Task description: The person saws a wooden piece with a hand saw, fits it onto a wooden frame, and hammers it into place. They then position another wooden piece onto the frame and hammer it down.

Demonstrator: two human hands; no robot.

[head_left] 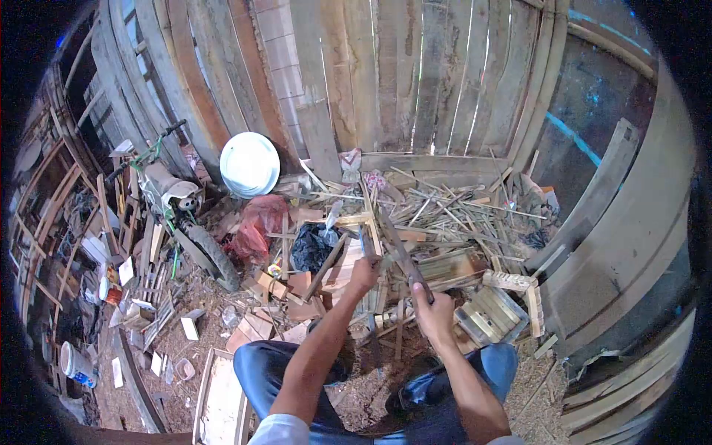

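Observation:
My right hand [434, 311] is closed around the lower end of a long, flat, dark machete-like blade [399, 252], which slants up and to the left. Left of it, my left hand [363, 274] is closed on a narrow wooden strip [366, 243] that points upward. The upper part of the blade passes close beside the strip. Both hands are above scrap wood, between my knees and the stick pile. A pale wooden corner piece [354, 220] shows just past the strip.
Thin sticks [452, 215] pile up by the plank wall [415, 81]. A slatted wooden crate [493, 315] lies right, a black plastic bag [315, 246] left. Farther left are a small motorbike [167, 185], a white basin [250, 165] and a white bucket [76, 362]. A wooden frame [222, 400] lies by my left leg.

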